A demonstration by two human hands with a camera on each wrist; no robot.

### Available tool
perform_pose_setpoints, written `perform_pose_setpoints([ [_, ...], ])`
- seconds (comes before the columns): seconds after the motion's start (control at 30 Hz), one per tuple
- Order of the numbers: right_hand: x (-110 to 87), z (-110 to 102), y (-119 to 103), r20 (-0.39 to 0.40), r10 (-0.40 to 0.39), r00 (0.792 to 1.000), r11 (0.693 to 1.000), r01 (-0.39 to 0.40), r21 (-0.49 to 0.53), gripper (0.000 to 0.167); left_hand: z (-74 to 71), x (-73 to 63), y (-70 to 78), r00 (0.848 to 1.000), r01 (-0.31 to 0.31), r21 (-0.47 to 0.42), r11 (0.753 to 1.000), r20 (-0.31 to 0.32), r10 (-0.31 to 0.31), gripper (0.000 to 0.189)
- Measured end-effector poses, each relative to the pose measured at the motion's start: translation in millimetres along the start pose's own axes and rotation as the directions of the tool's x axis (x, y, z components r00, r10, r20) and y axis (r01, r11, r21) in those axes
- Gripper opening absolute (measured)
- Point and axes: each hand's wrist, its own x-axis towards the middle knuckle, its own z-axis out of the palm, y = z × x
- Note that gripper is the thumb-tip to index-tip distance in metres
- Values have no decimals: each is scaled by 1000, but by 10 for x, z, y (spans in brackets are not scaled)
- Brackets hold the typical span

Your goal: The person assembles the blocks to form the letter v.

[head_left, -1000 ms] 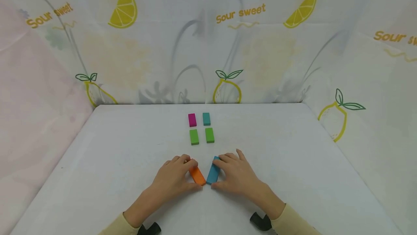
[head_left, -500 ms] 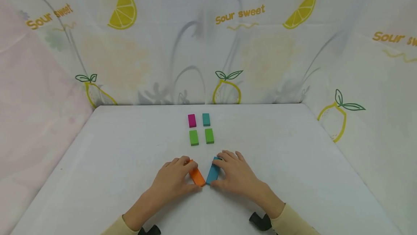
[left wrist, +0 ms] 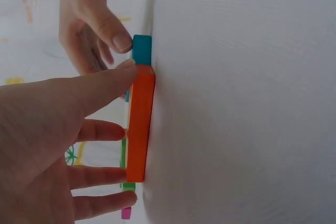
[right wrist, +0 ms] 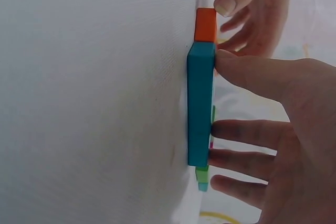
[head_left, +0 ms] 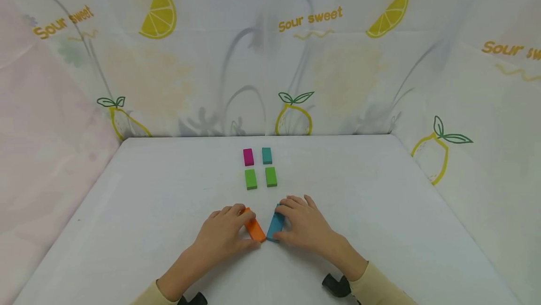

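Observation:
Near the middle of the white table, an orange block and a blue block lie flat. Their near ends meet and their far ends spread apart in a V. My left hand holds the orange block, thumb at its near end and fingers at its far end. On the blue block, my right hand has the same hold. Both wrist views show the long side of the orange block and the blue block against the tabletop, with the thumbs at the touching ends.
Beyond the hands stand two rows of small blocks: magenta and teal behind, two green ones in front. A lemon-print cloth hangs behind the white table.
The right thumb has shifted slightly onto the near end of the blue block. Otherwise both hands and all blocks keep their places; the head view drifts a little.

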Motion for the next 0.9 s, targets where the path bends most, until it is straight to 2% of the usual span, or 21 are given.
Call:
perform_pose_setpoints([
  [0.3, 13, -8, 8, -7, -16, 1000, 1000, 16, 9, 54, -51, -19, 53, 1000, 14, 7, 1000, 11, -14, 52],
  [0.67, 25, -13, 42, -12, -24, 1000, 1000, 25, 16, 52, -77, -68, 76, 1000, 6, 38, 999, -26, -5, 43],
  [0.9, 46, -44, 94, -34, -12, 999, 997, 15, 80, 41, -81, -129, 84, 1000, 13, 21, 1000, 28, -13, 52],
])
